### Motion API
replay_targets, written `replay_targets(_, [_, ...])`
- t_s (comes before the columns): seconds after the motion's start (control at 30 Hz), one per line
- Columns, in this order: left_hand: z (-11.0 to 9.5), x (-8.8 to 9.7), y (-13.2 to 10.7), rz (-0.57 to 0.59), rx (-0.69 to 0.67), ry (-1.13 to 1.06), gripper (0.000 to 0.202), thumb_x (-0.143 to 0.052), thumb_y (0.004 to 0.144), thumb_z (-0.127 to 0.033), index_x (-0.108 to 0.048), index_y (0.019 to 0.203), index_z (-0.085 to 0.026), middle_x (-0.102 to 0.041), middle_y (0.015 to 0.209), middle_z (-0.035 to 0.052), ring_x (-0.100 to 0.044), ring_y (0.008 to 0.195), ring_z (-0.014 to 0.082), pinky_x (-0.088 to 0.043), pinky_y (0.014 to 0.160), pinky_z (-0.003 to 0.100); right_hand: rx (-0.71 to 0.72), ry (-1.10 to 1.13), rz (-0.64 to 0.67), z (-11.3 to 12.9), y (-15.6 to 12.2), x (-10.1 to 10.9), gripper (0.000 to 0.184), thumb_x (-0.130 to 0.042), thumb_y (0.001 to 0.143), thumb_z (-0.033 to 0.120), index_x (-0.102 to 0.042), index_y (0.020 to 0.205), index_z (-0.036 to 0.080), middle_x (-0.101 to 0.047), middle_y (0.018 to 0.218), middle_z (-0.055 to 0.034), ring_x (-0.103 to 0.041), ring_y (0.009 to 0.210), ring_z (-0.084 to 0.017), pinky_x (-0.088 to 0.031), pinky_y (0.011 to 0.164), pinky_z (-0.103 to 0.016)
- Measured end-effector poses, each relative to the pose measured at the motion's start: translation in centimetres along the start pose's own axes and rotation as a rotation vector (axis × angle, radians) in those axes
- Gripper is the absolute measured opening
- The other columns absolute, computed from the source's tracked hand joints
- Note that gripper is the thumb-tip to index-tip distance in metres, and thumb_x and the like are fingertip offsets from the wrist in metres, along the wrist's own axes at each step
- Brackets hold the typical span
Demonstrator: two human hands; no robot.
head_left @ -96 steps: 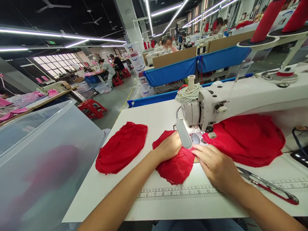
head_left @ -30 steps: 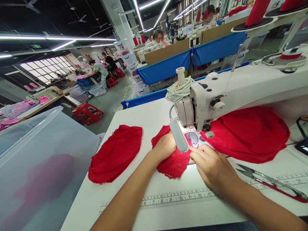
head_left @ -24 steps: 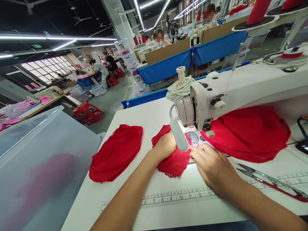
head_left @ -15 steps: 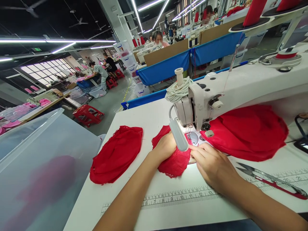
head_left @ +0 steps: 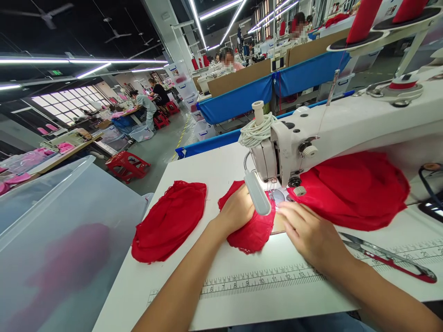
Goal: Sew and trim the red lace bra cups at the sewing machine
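Note:
My left hand rests curved over a small red lace-edged cloth piece, holding it on the sewing machine bed. Its fingertips are hidden behind the grey lamp. My right hand is just right of that piece, fingers stretched toward the round metal plate; I see nothing held in it. The white sewing machine stands over the work, its needle area partly covered by the lamp. Under its arm lies a larger red cloth bundle.
Another red lace-edged piece lies on the white table to the left. Scissors with red handles lie at the right, near a printed ruler. A translucent bin stands left. Co-workers sit at machines further back.
My right hand has drawn slightly right, away from the edge of the red piece. My left hand and the piece have hardly moved.

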State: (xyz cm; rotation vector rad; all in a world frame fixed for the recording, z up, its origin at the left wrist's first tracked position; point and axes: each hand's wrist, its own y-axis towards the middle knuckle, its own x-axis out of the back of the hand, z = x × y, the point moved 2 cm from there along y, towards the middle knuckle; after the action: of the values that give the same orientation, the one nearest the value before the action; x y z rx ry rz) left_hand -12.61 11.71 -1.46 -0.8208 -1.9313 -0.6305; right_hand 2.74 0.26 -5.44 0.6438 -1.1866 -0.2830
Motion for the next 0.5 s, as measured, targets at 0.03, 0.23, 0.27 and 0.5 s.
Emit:
replay_targets(0.03, [-0.3, 0.6, -0.4, -0.014, -0.051, 0.024, 0.021, -0.039, 0.093, -0.016, -0.055, 0.08, -0.018, -0.056, 0.091, 0.006, -0.052, 0.089, 0.0204, -0.046, 0.08, 0.035, -0.035, -0.019, -0.007, -0.2, 0.0, 0.0, 0.024, -0.043, 0.09, 0.013, -0.063, 0.103, 0.017, -0.068, 0.106, -0.0082, -0.064, 0.092, -0.018, -0.05, 0.066, -0.027])
replay_targets(0.23, [-2.2, 3.2, -3.2, 0.228, -0.238, 0.181, 0.012, -0.052, 0.092, -0.02, -0.06, 0.084, -0.018, -0.059, 0.092, 0.0045, -0.055, 0.085, 0.0187, -0.045, 0.071, 0.029, -0.177, -0.118, 0.07, -1.0, 0.3, -0.2, 0.02, -0.048, 0.085, 0.016, -0.062, 0.098, 0.021, -0.069, 0.097, -0.0035, -0.065, 0.076, -0.016, -0.04, 0.046, -0.025])
replay_targets(0.27, [-2.4, 3.0, -3.4, 0.245, -0.257, 0.23, 0.012, -0.05, 0.092, -0.018, -0.061, 0.088, -0.019, -0.06, 0.092, 0.0046, -0.056, 0.084, 0.0188, -0.045, 0.07, 0.029, -0.193, -0.13, 0.086, -1.0, 0.5, -0.3, 0.019, -0.049, 0.084, 0.016, -0.063, 0.097, 0.022, -0.069, 0.095, -0.0029, -0.064, 0.071, -0.015, -0.037, 0.044, -0.025])
replay_targets(0.5, [-1.8, 0.1, -2.8, 0.129, -0.249, 0.206, 0.027, -0.034, 0.095, -0.016, -0.058, 0.106, -0.021, -0.064, 0.098, 0.0068, -0.058, 0.088, 0.0214, -0.047, 0.076, 0.033, -0.306, -0.006, 0.179, -1.2, 1.7, -0.1, 0.014, -0.05, 0.082, 0.018, -0.058, 0.071, 0.022, -0.065, 0.086, 0.0015, -0.055, 0.054, -0.009, -0.028, 0.042, -0.023])
